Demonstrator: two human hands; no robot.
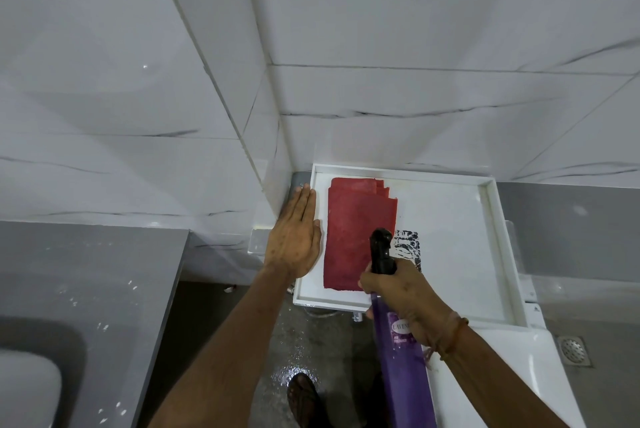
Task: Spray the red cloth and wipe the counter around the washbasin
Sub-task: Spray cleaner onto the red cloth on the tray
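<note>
A folded red cloth (358, 233) lies flat in the left part of a white tray (491, 254) set in the wall corner. My left hand (294, 237) hovers open and flat, fingers together, over the tray's left rim, just beside the cloth. My right hand (401, 292) grips a purple spray bottle (405, 358) by its neck. The bottle's dark nozzle (381, 247) points at the cloth's lower right edge. The grey counter (86, 282) with the white washbasin (24, 389) is at the lower left.
White marble-look tiles (415, 46) cover both walls. A dark printed patch (408, 244) marks the tray beside the cloth. A white toilet lid (519, 375) sits under the tray. The wet grey floor shows my sandalled foot (303, 396) and a floor drain (573, 349).
</note>
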